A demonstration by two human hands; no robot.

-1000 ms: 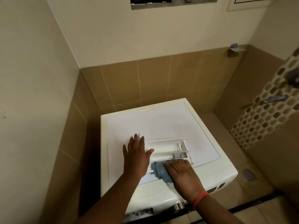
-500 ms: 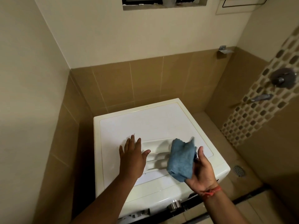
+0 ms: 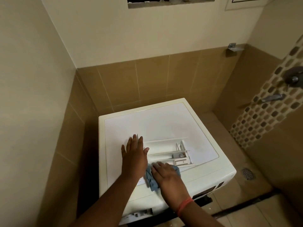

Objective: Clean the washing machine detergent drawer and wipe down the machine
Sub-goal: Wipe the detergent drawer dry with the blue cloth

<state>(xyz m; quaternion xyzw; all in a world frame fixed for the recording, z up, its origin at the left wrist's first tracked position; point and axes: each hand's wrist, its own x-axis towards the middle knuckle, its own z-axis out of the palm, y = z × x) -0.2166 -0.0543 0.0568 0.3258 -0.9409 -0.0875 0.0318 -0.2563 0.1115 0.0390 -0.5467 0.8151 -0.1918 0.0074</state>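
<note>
Blue cloth (image 3: pixel 151 179) is pressed onto washing machine (image 3: pixel 164 122) top beside detergent drawer (image 3: pixel 167 153) by flat right hand (image 3: pixel 168 174), left hand (image 3: pixel 133 156) laid flat, fingers straight.

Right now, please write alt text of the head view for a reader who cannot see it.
A person's right hand presses a blue cloth on the white washing machine top, beside the removed detergent drawer. The left hand lies flat next to it, in a brown-tiled corner.

Two bare forearms enter from the near edge, with no sleeves in view. The right hand (image 3: pixel 168 176) has a thin orange-red thread band (image 3: pixel 185 205) round its wrist; the left hand (image 3: pixel 133 158) wears nothing.
</note>
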